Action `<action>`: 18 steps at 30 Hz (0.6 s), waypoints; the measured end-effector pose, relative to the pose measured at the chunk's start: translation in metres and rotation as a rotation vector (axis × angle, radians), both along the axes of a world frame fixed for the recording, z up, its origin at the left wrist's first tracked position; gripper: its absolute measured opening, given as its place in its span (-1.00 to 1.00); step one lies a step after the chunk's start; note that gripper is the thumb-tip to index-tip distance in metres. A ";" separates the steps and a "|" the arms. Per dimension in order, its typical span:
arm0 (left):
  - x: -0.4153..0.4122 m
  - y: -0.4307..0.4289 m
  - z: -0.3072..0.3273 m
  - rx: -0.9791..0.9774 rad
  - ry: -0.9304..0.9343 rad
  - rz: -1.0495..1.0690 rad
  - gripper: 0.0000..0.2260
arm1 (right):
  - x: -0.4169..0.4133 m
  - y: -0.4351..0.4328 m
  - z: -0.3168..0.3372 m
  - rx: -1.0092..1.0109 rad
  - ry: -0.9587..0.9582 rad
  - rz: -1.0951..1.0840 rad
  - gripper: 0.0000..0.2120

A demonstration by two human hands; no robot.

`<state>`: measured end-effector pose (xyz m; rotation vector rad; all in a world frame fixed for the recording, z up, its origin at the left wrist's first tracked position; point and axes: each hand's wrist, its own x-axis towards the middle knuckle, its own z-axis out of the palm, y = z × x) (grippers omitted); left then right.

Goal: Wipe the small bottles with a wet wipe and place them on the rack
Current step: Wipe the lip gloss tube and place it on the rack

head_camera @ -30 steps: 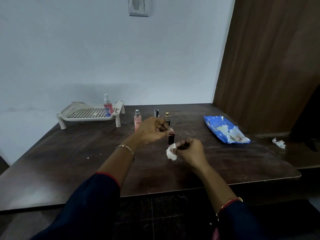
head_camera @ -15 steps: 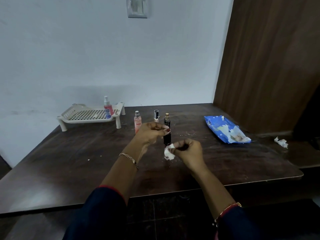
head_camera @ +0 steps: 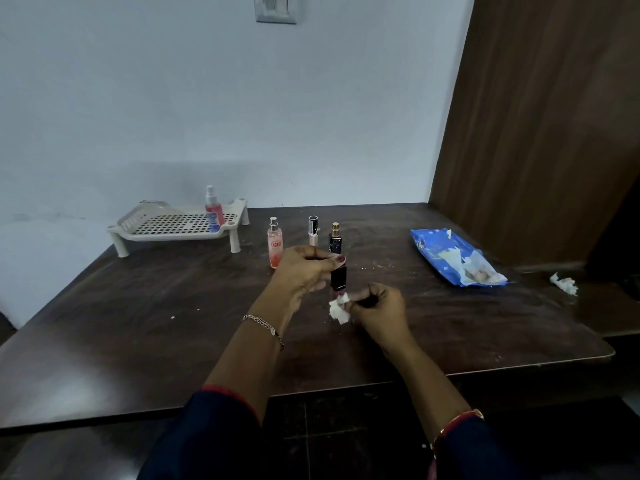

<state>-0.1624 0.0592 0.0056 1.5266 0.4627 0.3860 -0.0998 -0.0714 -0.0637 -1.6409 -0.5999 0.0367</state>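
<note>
**Wipe stays at the base of the dark bottle**

Over the last second little has shifted. The left hand (head_camera: 304, 268) keeps its fingers pinched on the top of the dark bottle (head_camera: 338, 277), upright at the centre of the frame just above the counter (head_camera: 138, 323). The right hand (head_camera: 377, 306) keeps its fingers curled tight on the wet wipe (head_camera: 339, 308). The wipe sits right under the bottle's lower end, touching or almost touching it. Cleaning of this bottle therefore looks unfinished, and it is not ready to move.

The rack (head_camera: 138, 220) stands well apart at centre left and carries 1 spray bottle (head_camera: 214, 211). Behind the hands, 3 more stand on the counter: a pink bottle (head_camera: 275, 244), a slim bottle (head_camera: 313, 230) and a gold-capped bottle (head_camera: 335, 239).
</note>
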 end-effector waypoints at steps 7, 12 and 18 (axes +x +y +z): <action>0.001 0.003 -0.001 0.001 -0.007 0.003 -0.91 | 0.000 0.007 0.015 0.200 0.277 0.066 -0.78; 0.000 0.002 0.001 -0.001 -0.003 -0.005 -0.90 | 0.001 0.007 0.018 0.220 0.501 0.092 -0.78; -0.003 -0.001 0.004 -0.003 -0.019 -0.004 -0.91 | -0.003 0.010 0.017 0.222 0.486 0.068 -0.80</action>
